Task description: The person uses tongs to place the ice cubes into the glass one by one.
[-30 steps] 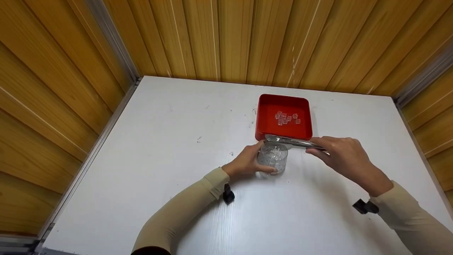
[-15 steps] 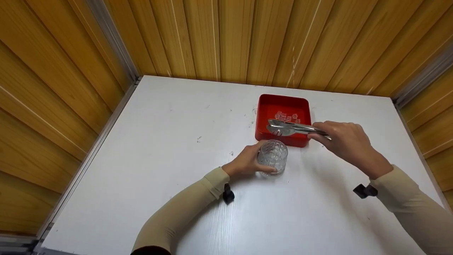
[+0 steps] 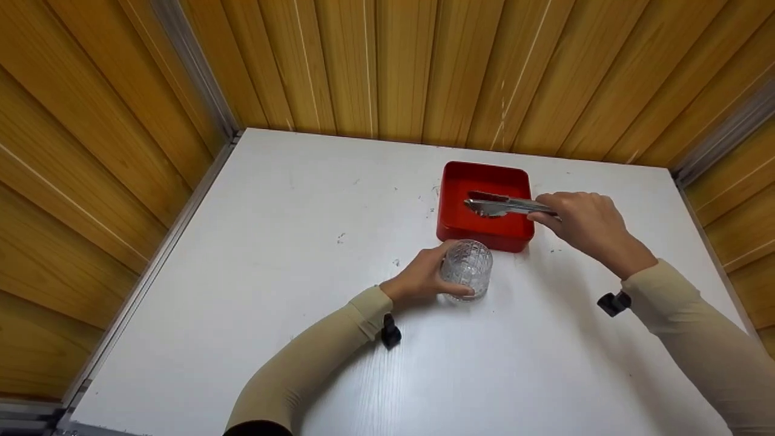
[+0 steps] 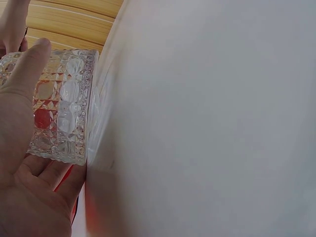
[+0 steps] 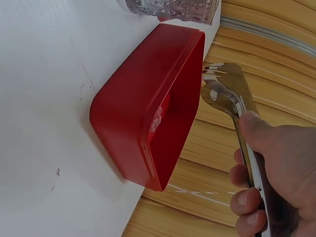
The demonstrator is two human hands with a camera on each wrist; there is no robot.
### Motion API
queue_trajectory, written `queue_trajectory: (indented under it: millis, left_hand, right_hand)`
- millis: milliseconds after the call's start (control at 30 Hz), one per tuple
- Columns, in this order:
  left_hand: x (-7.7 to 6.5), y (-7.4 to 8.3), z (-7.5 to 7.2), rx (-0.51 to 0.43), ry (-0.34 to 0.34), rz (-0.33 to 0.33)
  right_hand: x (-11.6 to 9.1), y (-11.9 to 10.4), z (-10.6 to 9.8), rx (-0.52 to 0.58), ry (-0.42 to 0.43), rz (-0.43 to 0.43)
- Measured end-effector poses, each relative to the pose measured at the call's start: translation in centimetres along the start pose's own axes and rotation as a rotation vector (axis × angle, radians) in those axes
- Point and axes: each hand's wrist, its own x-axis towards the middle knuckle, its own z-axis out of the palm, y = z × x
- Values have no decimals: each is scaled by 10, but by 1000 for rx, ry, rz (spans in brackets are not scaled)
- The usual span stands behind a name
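Note:
My left hand point(image 3: 424, 274) is curled around a clear, cut-pattern drinking glass point(image 3: 469, 266), which stands upright on the white table. Its thumb lies across the textured side of the glass point(image 4: 69, 94) in the left wrist view. My right hand point(image 3: 581, 224) grips metal serving tongs point(image 3: 502, 206) by the handles. The tongs' heads hover over a square red tray point(image 3: 451, 227) just beyond the glass. Some clear cubes point(image 5: 157, 120) show inside the tray in the right wrist view; from the head view the tongs hide them. Nothing shows between the tongs' heads point(image 5: 222, 89).
The white tabletop point(image 3: 290, 242) carries small dark scuffs left of the tray. Wood-look panels point(image 3: 399, 72) rise behind the table and on both sides, with metal posts at the corners. Each wrist wears a small black device, such as this camera mount point(image 3: 390, 333).
My right hand has carried the tongs from above the glass back over the red tray, away from me. The left hand and the glass have stayed in place.

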Motion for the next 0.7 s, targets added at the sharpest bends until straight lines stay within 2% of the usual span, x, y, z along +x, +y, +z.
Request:
queue_trajectory:
  millis: [200,533,700]
  left_hand:
    - [1,-1,0,20,1,12]
    - [1,-2,1,7,3,8]
    - [1,-1,0,0,3,3]
  right_hand:
    - [14,9,4,-23,-17,-6]
    - [31,16,5,-46,-125,14]
    - [36,18,6,-51,-134,5]
